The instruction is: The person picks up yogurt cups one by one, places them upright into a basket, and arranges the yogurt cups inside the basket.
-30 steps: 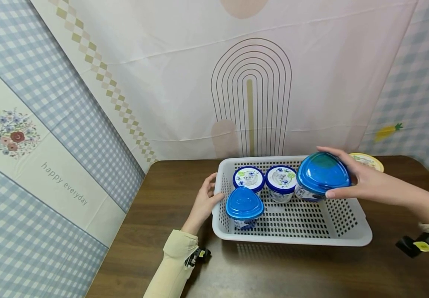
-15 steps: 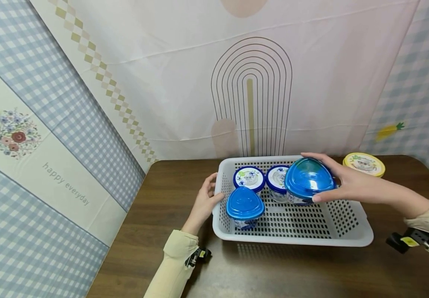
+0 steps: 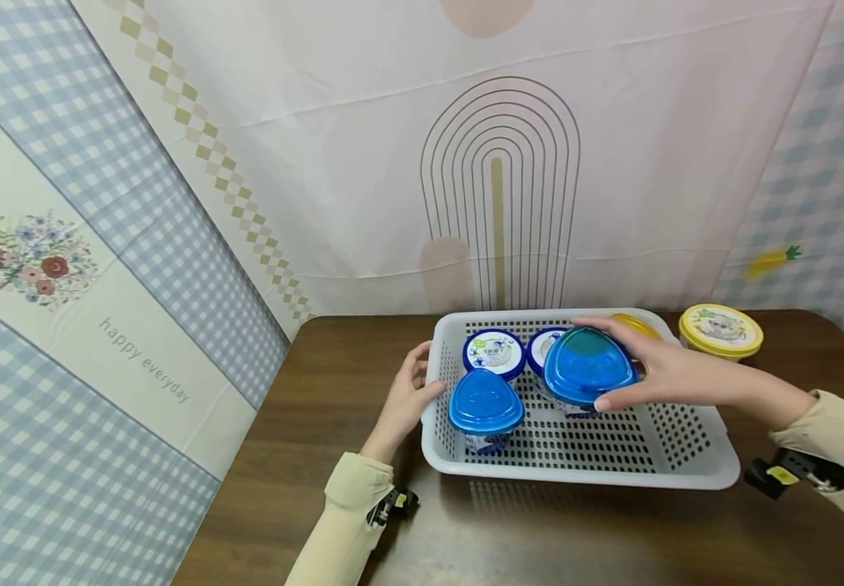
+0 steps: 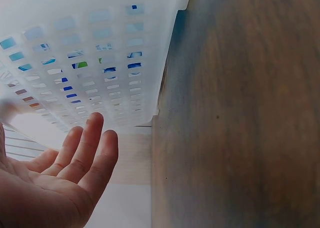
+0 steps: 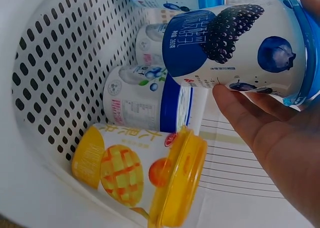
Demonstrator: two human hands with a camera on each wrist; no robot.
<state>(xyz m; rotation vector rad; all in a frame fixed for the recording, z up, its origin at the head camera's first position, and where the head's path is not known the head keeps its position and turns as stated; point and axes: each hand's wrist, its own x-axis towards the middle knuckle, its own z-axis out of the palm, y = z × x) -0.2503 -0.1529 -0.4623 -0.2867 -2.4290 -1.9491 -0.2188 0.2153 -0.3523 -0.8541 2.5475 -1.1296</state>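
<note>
My right hand [image 3: 666,370] grips a yogurt cup [image 3: 586,366] with a blue three-sided lid, inside the white plastic basket [image 3: 583,478]. In the right wrist view this cup shows blackberry and blueberry prints, and its base is above the basket floor. My left hand [image 3: 401,403] holds the basket's left rim, thumb on the rim and fingers outside; the left wrist view shows these fingers spread by the slotted wall. A second blue-lidded cup [image 3: 486,407] stands front left. Behind are two round-lidded blueberry cups, one lid [image 3: 495,352] plain to see, the other [image 3: 542,346] partly hidden.
A yellow-lidded mango cup [image 5: 135,175] stands in the basket, mostly behind my right hand in the head view. Another yellow-lidded tub [image 3: 720,330] is on the brown table [image 3: 348,350] right of the basket. A patterned cloth [image 3: 363,195] hangs behind.
My right hand has moved left and slightly towards me with the blue-lidded cup. The yellow lid in the basket has come into sight behind it. The left hand stays on the rim.
</note>
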